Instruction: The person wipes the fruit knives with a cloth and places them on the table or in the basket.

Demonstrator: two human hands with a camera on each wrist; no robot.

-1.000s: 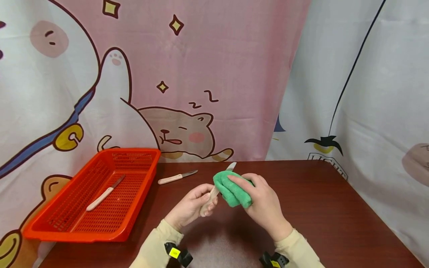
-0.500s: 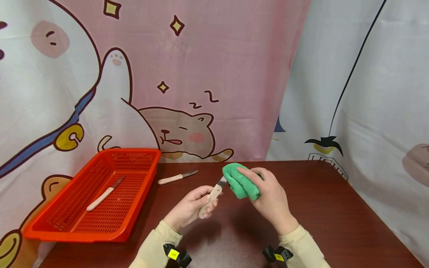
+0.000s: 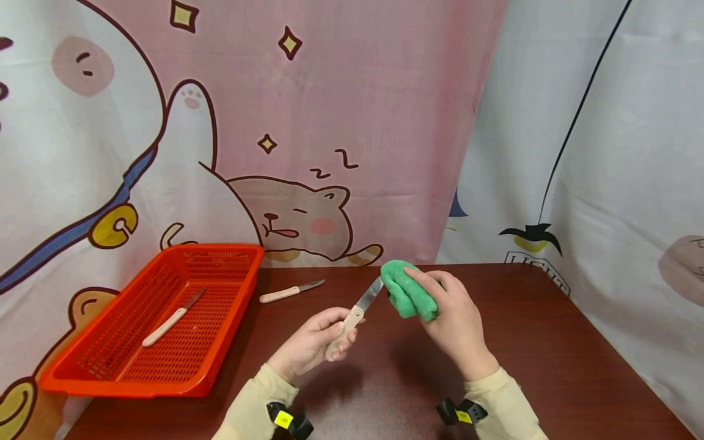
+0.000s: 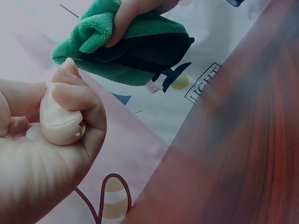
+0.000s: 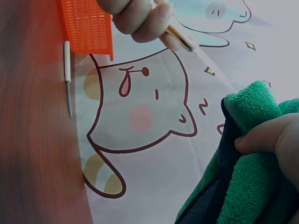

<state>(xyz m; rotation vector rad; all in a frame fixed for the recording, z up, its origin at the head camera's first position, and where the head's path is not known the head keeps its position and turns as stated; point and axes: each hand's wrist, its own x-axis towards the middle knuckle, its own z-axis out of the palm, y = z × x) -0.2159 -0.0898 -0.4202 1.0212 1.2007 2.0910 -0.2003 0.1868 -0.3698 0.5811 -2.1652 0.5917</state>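
My left hand [image 3: 313,342] grips the pale handle of a knife [image 3: 344,333], its blade [image 3: 370,295] slanting up to the right above the table. A folded green cloth [image 3: 406,292], dark on its inner side, is pinched in my right hand [image 3: 453,321]. The cloth meets the blade's tip, and most of the blade shows bare. In the left wrist view the handle's rounded end [image 4: 63,128] pokes out of the curled fingers. In the right wrist view my thumb [image 5: 266,135] presses on the green cloth [image 5: 254,105], right by the blade's tip.
A second knife [image 3: 280,295] with a pale handle lies on the brown table [image 3: 550,342], near its back edge. To the left stands an orange plastic basket [image 3: 206,376] holding another knife [image 3: 165,327]. A printed curtain [image 3: 385,122] hangs behind the table.
My right hand has drawn the cloth up and right along the blade to its tip, baring the blade. The left hand with the knife has hardly moved.
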